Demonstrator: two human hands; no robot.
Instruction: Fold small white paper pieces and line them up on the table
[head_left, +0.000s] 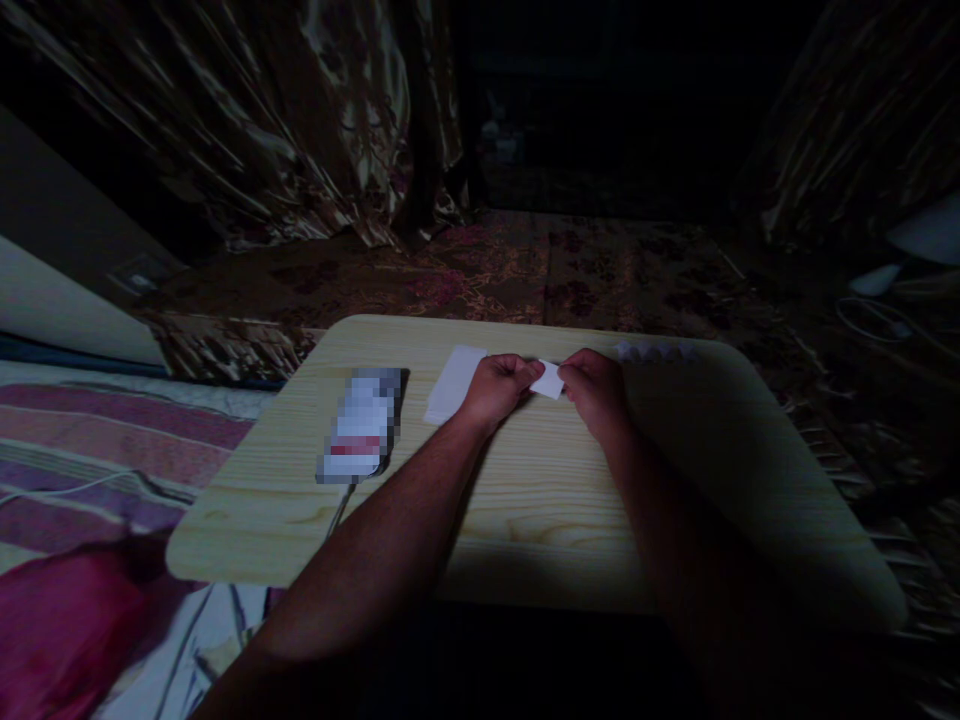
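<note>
A small white piece of paper [550,380] is stretched between my two hands, just above the wooden table. My left hand [501,385] pinches its left edge between thumb and fingers. At the opposite edge, my right hand [596,388] is closed on the paper in the same way. Beside my left hand lies a white sheet or stack of paper [454,385], partly covered by that hand. Past my right hand, several small pale folded pieces [656,351] sit in a row near the table's far edge; dim light hides their detail.
The light wooden table [547,540] has rounded corners. On its left lies a blurred-out, phone-like device [360,425] with a cable [339,510] running off the near edge. A striped bedspread [112,440] is at left, patterned curtains [360,110] behind, a pale lamp [926,230] far right.
</note>
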